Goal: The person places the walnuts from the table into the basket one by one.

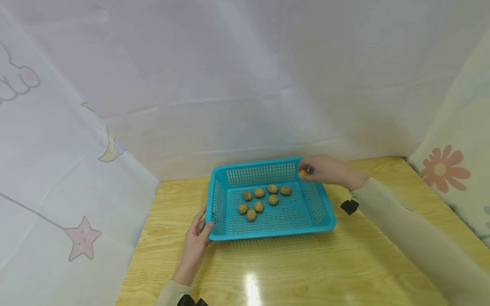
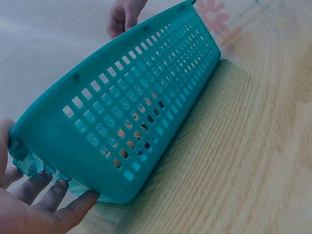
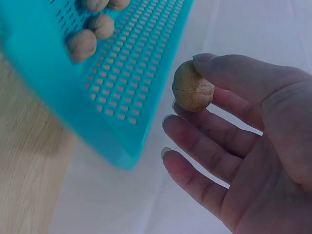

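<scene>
A blue plastic basket [image 1: 268, 235] with perforated sides stands on the wooden table. Several walnuts [image 1: 259, 193] lie loose on its floor, mostly toward the middle and left. My left hand [image 1: 196, 241] holds the basket by its front left corner, thumb over the rim and fingers along the outer wall. In the left wrist view those fingertips [image 2: 58, 187] rest against the end wall. Over the far right corner, my right hand [image 1: 325, 170] pinches one walnut [image 3: 191, 87] between thumb and fingers, at about rim height.
The light wooden table [image 1: 268, 272] extends in front of the basket and to both sides. Close behind the basket hangs a pale cloth [image 1: 245, 106]; printed cloths [image 1: 57, 170] also stand at left and right.
</scene>
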Motion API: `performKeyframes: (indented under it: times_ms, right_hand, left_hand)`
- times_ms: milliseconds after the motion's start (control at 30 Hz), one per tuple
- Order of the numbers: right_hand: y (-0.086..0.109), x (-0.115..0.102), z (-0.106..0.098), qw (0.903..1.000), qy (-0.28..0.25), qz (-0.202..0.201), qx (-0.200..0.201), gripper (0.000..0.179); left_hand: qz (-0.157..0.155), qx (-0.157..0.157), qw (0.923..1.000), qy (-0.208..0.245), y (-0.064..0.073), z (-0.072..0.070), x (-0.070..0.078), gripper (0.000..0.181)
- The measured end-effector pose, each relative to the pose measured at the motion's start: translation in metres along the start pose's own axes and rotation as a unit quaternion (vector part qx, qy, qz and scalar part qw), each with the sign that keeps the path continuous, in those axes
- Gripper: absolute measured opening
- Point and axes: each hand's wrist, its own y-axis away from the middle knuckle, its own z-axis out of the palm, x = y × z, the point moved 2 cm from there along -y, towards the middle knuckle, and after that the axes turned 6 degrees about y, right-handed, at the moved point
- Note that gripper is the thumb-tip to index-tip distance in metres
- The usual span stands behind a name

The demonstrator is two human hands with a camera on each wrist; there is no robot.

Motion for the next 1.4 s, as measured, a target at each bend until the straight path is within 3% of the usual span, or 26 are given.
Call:
performKeyframes:
  times_ms: [300,400,600,733,1167,1400]
  right_hand:
    - [-0.039,-0.027,0.041,0.9962,-0.034,-0.032,-0.074,0.018]
    - [-0.047,-0.033,0.056,0.9928,-0.023,-0.045,-0.109,0.019]
    - [-0.052,-0.040,0.081,0.9787,-0.014,-0.029,-0.203,0.012]
    - [-0.054,-0.037,0.094,0.9715,-0.019,-0.014,-0.236,0.005]
    - [-0.060,-0.036,0.110,0.9750,-0.014,-0.017,-0.221,0.016]
    - [-0.055,-0.033,0.098,0.9762,-0.026,-0.022,-0.214,0.028]
  left_hand:
    - [0.001,0.005,1.0000,-0.007,-0.001,0.000,-0.001,0.066]
    - [0.002,0.004,0.9999,-0.013,-0.001,0.000,-0.002,0.065]
    - [0.004,0.003,1.0000,-0.008,-0.002,-0.001,-0.004,0.065]
    - [0.002,0.003,1.0000,-0.006,-0.002,-0.001,-0.004,0.064]
    - [0.000,0.005,1.0000,-0.004,-0.003,0.000,-0.004,0.064]
    - [-0.002,0.001,0.9999,-0.011,0.000,-0.001,0.001,0.066]
